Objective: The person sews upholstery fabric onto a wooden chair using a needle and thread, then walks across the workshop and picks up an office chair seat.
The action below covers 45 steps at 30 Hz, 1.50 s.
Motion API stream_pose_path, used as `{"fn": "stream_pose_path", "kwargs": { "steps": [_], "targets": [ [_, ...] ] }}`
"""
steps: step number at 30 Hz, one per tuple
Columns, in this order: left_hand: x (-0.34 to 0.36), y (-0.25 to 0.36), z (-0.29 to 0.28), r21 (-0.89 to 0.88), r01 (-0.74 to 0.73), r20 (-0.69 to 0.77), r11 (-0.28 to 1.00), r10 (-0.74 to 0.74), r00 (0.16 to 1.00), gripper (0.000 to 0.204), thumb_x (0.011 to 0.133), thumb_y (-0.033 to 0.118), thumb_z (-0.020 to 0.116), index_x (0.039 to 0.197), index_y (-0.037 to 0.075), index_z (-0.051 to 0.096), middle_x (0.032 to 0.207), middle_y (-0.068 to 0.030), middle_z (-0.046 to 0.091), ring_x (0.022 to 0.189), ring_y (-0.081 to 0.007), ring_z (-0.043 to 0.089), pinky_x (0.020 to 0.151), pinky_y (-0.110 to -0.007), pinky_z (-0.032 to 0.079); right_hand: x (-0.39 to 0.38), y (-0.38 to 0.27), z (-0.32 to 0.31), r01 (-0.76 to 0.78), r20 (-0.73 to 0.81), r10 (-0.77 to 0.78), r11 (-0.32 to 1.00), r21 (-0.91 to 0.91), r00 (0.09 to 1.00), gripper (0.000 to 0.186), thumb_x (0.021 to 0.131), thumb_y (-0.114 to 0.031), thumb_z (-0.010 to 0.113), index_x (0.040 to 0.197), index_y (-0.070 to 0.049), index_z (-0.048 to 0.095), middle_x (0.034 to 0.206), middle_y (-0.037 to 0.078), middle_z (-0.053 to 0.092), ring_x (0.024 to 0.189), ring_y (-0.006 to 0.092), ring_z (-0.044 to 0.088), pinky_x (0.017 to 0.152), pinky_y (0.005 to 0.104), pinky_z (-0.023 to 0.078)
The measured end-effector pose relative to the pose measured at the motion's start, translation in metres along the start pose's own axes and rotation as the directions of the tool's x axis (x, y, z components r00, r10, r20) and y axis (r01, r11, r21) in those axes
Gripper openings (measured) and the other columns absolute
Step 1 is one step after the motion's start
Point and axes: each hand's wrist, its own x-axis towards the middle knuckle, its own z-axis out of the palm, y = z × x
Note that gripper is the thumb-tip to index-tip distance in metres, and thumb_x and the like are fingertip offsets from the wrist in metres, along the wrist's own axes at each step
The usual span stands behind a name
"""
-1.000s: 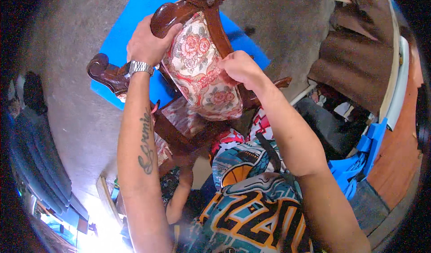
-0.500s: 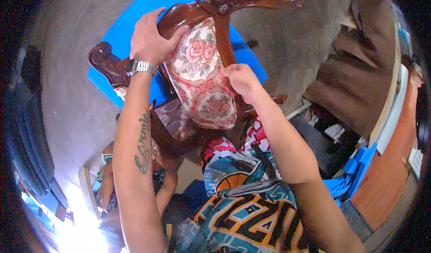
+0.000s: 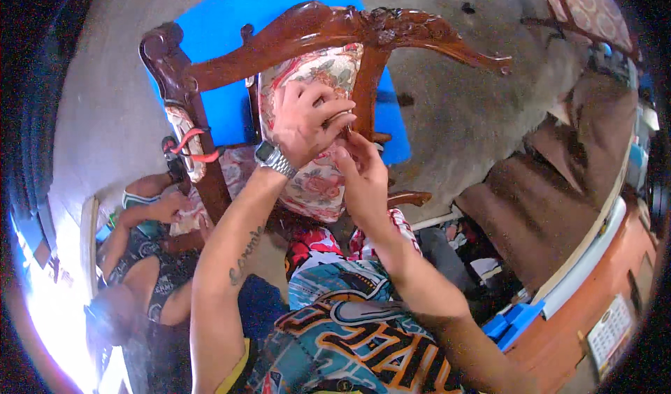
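Left hand: laid over the floral panel of a wooden chair frame, back of the hand upward, fingers bent and loosely parted, tips turned toward the right hand. Whether anything is pinched beneath the fingers cannot be told. A metal-banded wristwatch sits on its wrist.

Right hand: just below and to the right of the left hand's fingertips, half closed, thumb and forefinger drawn near each other at the panel's right edge. What lies between the tips, if anything, is too small to make out.

Floral panel: rose-patterned, red and green on pale ground; directly under the left hand, showing above its knuckles and again below its palm, beside the right hand's thumb.

Carved chair frame: dark, glossy wood (the crest carved in relief); its top rail passes beyond both hands, and an upright post stands just beyond the right hand's fingertips.

Red strap: round the frame's padded side piece, left of the left hand.

Blue sheet: spread on the floor beyond the left hand, below the frame.

Second person: low, to the left of the left forearm, a hand at a floral-covered part.

Brown cloth: draped, well to the right of the right hand.

Patterned upholstered piece: far beyond the right hand, to the right.
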Motion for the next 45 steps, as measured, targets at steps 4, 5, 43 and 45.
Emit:
{"fn": "stream_pose_path", "kwargs": {
  "steps": [4, 5, 43, 45],
  "targets": [
    [0.002, 0.0, 0.003, -0.063, -0.027, -0.055, 0.998, 0.024, 0.998, 0.022, 0.065, 0.019, 0.072, 0.086, 0.024, 0.067, 0.087, 0.0052, 0.058, 0.084, -0.0211, 0.051, 0.076, -0.037, 0.038, -0.015, 0.013, -0.016, 0.347, -0.066, -0.361, 0.924, -0.164, 0.93, 0.044, 0.089, -0.006, 0.053, 0.129, 0.002, 0.038, 0.124, 0.013, 0.047, 0.108, 0.0191, 0.05, 0.091, 0.0286, 0.041],
    [0.002, 0.0, 0.004, -0.09, -0.1, -0.092, 0.991, 0.092, 0.991, 0.026, 0.062, 0.015, 0.071, 0.086, 0.023, 0.066, 0.087, 0.0053, 0.058, 0.083, -0.0208, 0.051, 0.076, -0.037, 0.039, -0.016, 0.015, -0.024, 0.546, -0.004, -0.593, 0.743, -0.387, 0.805, 0.043, 0.089, -0.004, 0.051, 0.129, 0.002, 0.037, 0.125, 0.012, 0.047, 0.108, 0.0197, 0.05, 0.092, 0.0295, 0.04],
    [-0.022, 0.009, 0.023, 0.055, 0.397, -0.397, 0.916, -0.345, 0.85, 0.061, 0.077, 0.046, 0.063, 0.13, 0.02, 0.046, 0.131, -0.0139, 0.041, 0.119, -0.0359, 0.037, 0.1, -0.05, 0.027, 0.13, -0.114, 0.014, 0.15, 0.633, -0.292, 0.951, 0.269, 0.717, 0.033, 0.088, -0.017, 0.051, 0.061, -0.014, 0.034, 0.052, -0.006, 0.017, 0.047, 0.0072, 0.016, 0.043, 0.0253, 0.016],
    [-0.032, 0.02, 0.028, 0.186, 0.403, -0.373, 0.896, -0.316, 0.873, 0.057, 0.079, 0.043, 0.062, 0.13, 0.026, 0.045, 0.138, -0.0128, 0.034, 0.125, -0.0355, 0.031, 0.102, -0.052, 0.024, 0.134, -0.114, 0.018, 0.148, 0.556, -0.29, 0.946, 0.287, 0.779, 0.035, 0.087, -0.015, 0.053, 0.059, -0.014, 0.032, 0.052, -0.006, 0.017, 0.046, 0.0071, 0.015, 0.043, 0.0253, 0.016]
  ]
}}
